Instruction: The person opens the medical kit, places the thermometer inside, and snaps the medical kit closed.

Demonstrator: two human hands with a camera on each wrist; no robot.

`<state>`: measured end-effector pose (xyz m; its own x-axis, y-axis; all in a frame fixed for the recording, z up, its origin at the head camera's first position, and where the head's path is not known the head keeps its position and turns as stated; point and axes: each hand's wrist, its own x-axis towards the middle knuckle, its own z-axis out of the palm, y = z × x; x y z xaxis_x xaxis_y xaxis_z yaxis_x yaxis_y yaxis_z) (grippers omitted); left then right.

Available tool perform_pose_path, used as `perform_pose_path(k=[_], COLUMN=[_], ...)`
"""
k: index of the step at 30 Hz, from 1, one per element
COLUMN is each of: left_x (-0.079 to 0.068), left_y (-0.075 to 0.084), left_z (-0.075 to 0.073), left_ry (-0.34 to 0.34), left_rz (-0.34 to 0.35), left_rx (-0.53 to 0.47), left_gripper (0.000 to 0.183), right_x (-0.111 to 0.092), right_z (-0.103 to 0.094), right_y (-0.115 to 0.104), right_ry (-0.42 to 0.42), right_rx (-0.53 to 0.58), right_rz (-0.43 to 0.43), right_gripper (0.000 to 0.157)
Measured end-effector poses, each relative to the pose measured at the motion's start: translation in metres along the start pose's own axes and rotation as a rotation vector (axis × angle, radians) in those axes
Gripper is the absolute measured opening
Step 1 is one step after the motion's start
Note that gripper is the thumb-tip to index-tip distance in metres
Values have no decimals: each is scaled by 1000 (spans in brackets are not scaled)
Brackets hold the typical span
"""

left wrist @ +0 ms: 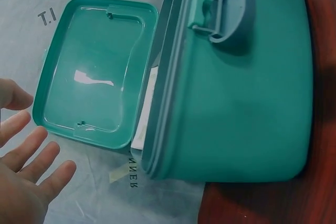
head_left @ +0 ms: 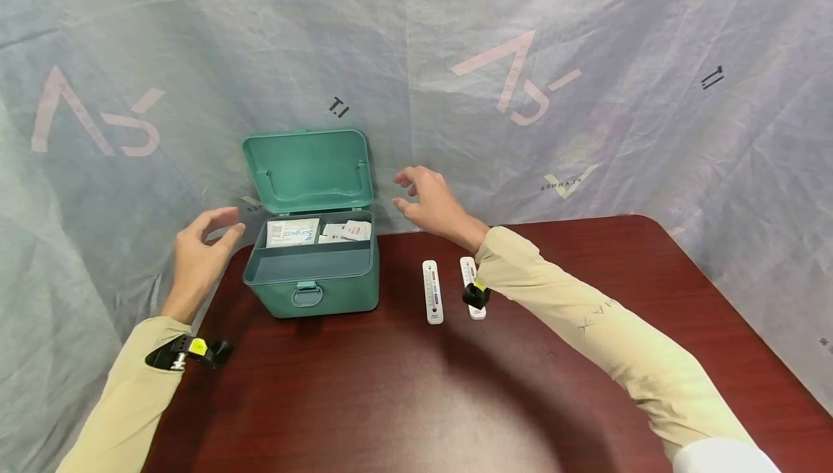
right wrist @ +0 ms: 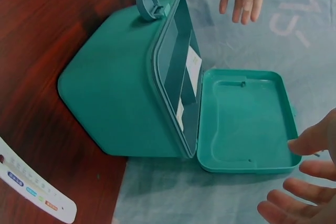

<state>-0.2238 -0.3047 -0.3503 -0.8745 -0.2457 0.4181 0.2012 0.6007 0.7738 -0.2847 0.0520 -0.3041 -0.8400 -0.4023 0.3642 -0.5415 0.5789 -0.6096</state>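
Note:
A green box stands at the back left of the table, its lid raised and leaning back. In its inner tray lie a packet printed "Surgical" and several small white packets. Left of the box my left hand is held in the air, fingers loosely bent and apart from the box, holding nothing. On the other side, my right hand hovers right of the lid with relaxed fingers and nothing in them. The left wrist view shows the front latch hanging down.
Two white thermometers lie side by side on the dark red table, right of the box; my right wrist partly covers one of them. A grey printed cloth hangs behind the table and along both sides.

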Motion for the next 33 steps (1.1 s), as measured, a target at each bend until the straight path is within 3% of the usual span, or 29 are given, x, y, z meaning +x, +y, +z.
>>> perform_pose_path(k=[23,33], left_x=[-26,-30], left_y=[-17,-25], left_z=[10,17], left_ry=[-44,-79], left_rz=[-79,-87], left_rx=[-6,-79], left_gripper=[44,53], right_x=[-35,-49], right_z=[1,9], right_y=[13,23], right_ry=[69,57], right_rx=[35,25], right_rz=[32,42], right_gripper=[27,28])
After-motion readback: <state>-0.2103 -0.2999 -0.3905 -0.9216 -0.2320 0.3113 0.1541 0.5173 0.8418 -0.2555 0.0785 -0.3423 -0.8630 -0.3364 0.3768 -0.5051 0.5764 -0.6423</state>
